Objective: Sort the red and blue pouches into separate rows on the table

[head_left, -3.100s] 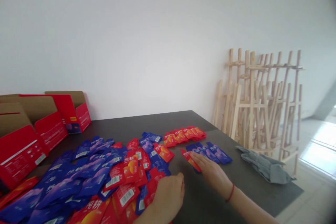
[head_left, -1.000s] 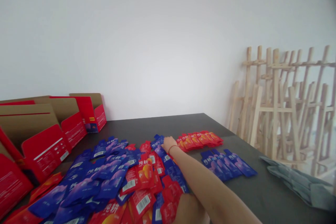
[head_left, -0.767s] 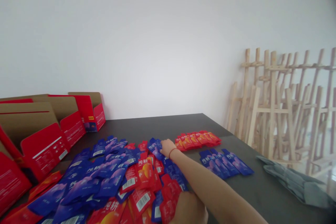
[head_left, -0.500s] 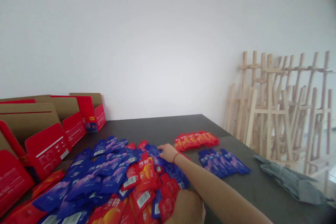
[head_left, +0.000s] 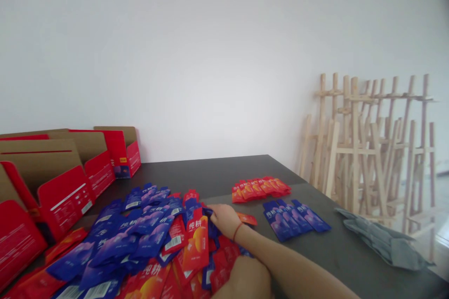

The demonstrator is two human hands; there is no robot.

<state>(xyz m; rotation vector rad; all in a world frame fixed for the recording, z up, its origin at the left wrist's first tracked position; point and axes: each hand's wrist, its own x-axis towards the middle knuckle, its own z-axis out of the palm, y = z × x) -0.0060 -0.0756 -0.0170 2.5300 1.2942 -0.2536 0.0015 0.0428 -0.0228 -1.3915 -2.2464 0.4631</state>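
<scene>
My right hand [head_left: 226,220], with a thin red band at the wrist, reaches into the right side of a heap of small pouches. Its fingers are closed on the edge of a blue pouch [head_left: 208,211]. Next to it, an orange-red pouch [head_left: 196,240] with fruit pictures lies over others. My left hand [head_left: 247,280] is curled at the bottom edge, beside some red pouches [head_left: 222,261]. Its fingers are hidden, so whatever it holds does not show. Many blue pouches [head_left: 122,243] make up the heap's left part.
Overlapping rows of red pouches [head_left: 261,189] and blue pouches [head_left: 294,218] lie on the dark table [head_left: 196,173]. Open red cartons [head_left: 65,196] stand along the left. A folded grey plastic bag [head_left: 389,240] lies at the right edge. Wooden easels [head_left: 354,149] stand beyond.
My right hand has drawn slightly nearer and now pinches a blue pouch's edge. The orange-red pouch beside it has shifted. An orange pouch shows behind my wrist. The view has turned slightly.
</scene>
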